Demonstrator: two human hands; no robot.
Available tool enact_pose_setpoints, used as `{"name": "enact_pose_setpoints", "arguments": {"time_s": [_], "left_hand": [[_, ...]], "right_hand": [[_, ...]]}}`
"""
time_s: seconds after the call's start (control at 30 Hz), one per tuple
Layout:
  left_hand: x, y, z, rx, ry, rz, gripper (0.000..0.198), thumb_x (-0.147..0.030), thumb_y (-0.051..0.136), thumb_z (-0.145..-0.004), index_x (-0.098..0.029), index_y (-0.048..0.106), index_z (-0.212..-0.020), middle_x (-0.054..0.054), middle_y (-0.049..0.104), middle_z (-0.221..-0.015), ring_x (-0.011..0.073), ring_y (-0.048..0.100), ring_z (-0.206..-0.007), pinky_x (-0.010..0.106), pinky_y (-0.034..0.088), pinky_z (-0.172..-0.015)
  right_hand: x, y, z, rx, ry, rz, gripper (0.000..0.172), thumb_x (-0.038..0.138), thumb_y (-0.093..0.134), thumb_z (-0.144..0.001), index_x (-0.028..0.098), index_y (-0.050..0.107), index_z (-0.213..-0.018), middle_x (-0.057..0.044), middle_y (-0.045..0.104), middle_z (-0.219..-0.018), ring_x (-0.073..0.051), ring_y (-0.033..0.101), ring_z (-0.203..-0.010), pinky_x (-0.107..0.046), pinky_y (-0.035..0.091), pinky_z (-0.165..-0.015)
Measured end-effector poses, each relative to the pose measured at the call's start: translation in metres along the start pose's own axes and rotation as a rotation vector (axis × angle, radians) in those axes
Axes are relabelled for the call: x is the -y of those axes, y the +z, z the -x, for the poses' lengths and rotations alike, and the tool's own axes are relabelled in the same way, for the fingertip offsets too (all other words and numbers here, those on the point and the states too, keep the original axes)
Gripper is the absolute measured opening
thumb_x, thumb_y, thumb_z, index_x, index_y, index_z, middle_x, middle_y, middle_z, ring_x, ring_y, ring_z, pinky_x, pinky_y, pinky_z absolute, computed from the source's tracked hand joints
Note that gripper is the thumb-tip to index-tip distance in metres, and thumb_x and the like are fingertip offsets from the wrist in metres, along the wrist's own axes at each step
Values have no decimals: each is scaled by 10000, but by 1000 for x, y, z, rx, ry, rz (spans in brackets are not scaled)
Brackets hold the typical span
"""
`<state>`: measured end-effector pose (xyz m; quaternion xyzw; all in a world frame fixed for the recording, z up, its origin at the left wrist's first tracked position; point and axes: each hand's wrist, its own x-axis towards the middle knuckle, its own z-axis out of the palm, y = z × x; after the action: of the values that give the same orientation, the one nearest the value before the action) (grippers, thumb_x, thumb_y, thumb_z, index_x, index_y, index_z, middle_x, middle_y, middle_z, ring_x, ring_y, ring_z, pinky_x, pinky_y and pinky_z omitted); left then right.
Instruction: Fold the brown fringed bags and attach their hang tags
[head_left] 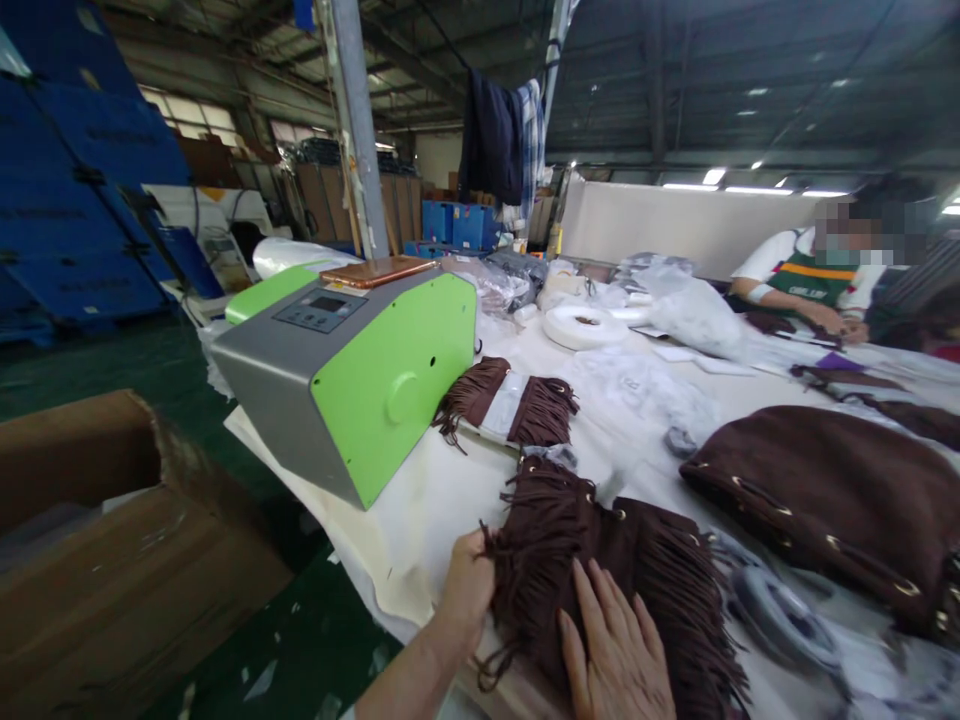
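Note:
A dark brown fringed bag (607, 540) with metal eyelets lies at the near edge of the table. My left hand (470, 580) is closed on its left side, at the fringe. Flat on the bag's front rests my right hand (619, 645), fingers stretched out. Just beyond lies another brown fringed piece (480, 400) with a pale band across its middle, beside the green and grey machine (397, 390). To the right sits a larger brown bag (832, 490) with eyelets along its edge.
A roll of grey tape (784, 615) lies right of the fringed bag. Clear plastic bags (690, 300) and a white roll (583, 326) are farther back. A co-worker (810, 280) handles brown material across the table. An open cardboard box (127, 560) stands at left.

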<state>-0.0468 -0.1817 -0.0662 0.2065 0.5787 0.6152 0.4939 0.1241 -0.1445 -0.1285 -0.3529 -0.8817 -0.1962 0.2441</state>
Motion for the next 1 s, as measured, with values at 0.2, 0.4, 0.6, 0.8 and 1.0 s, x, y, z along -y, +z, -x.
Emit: {"name": "enact_pose_setpoints", "arguments": {"time_s": [0.2,0.4,0.6,0.8,1.0], "left_hand": [[-7,0,-18,15,53,-317,183,-205,656,-519,-135,632,-686,-21,573,-571,156,517,-602,237,406,-581],[4,-5,-24,-77,194,-563,99,-135,493,-621,-174,582,-603,-30,516,-576,142,461,-623,231,339,-612],[-5,-32,-34,-8,117,-614,171,-104,488,-573,-140,608,-689,-12,572,-611,151,534,-638,225,406,-591],[-53,-25,-15,-111,187,-771,627,-83,496,-635,-103,442,-1259,133,525,-1253,242,472,-1166,371,387,-986],[-13,17,-12,388,631,-1327,585,-340,398,-888,-107,226,-1397,122,185,-1475,265,138,-1371,471,174,-1127]], "right_hand": [[-3,5,5,31,-10,23,495,421,300,-909,143,518,-1256,-113,580,-1250,-233,558,-1097,-419,321,-956],[-3,5,5,79,-8,38,528,463,337,-892,158,477,-1299,-102,564,-1270,-234,550,-1109,-403,321,-970],[-3,8,3,56,-3,42,523,481,394,-865,176,502,-1276,-88,580,-1253,-238,559,-1095,-401,321,-964],[-5,13,5,36,-38,48,515,472,411,-851,153,542,-1233,-106,604,-1215,-254,575,-1057,-422,327,-938],[-8,15,7,-1,-103,67,468,439,419,-837,155,597,-1163,-126,640,-1142,-261,585,-1022,-422,334,-928]]}}
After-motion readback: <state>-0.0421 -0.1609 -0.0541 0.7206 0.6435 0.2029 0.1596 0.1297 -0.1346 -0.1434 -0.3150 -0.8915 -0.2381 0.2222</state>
